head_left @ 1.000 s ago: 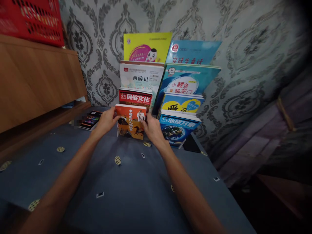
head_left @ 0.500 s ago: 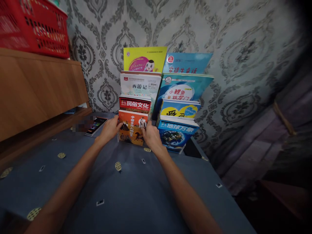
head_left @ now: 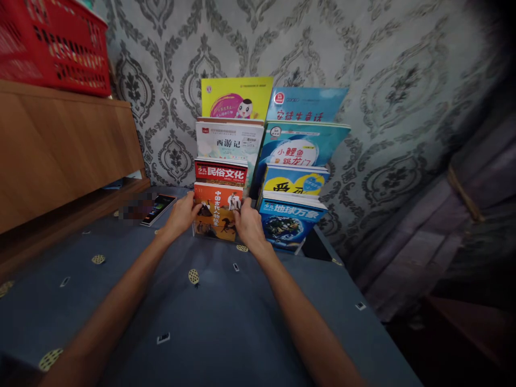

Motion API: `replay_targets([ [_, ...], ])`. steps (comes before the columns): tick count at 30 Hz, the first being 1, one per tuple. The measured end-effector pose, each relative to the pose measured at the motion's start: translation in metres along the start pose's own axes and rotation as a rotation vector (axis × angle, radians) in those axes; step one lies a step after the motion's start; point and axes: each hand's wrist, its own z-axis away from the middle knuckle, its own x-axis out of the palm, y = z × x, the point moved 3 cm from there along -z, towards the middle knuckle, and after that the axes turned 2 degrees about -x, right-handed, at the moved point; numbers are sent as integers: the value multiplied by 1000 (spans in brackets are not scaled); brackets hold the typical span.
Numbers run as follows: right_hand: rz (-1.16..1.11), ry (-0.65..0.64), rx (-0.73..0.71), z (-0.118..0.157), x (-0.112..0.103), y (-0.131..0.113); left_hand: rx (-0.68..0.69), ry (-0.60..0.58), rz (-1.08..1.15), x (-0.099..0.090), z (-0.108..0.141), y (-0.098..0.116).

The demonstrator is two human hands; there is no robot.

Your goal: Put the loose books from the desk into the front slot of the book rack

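Observation:
An orange book [head_left: 220,215] stands upright at the front of the left stack, its cover facing me. My left hand [head_left: 184,215] grips its left edge, and my right hand [head_left: 249,224] grips its right edge with the thumb on the cover. Behind it rise a red book [head_left: 222,172], a pale book [head_left: 228,141] and a yellow-green book [head_left: 258,97]. Close to the right of my right hand is the second stack, with a blue globe-cover book [head_left: 288,226] in front. Behind that are a yellow-and-blue book [head_left: 298,180], a teal book [head_left: 310,142] and a blue book [head_left: 310,102].
A blue patterned cloth [head_left: 226,333] covers the surface. To the left lies a flat dark-covered book [head_left: 159,208], beside a wooden cabinet [head_left: 68,156] bearing a red basket [head_left: 72,51]. Patterned wallpaper [head_left: 173,97] is behind the books; a curtain [head_left: 435,236] hangs at right.
The whole view has shifted slightly, so everything appears a little further left. My hands stay at the two edges of the orange book.

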Motion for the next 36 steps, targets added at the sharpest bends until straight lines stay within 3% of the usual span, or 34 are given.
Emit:
replay_targets([
  [36,104,-13,-8,-2,6,2,-60,-48,-16,2,0,4],
])
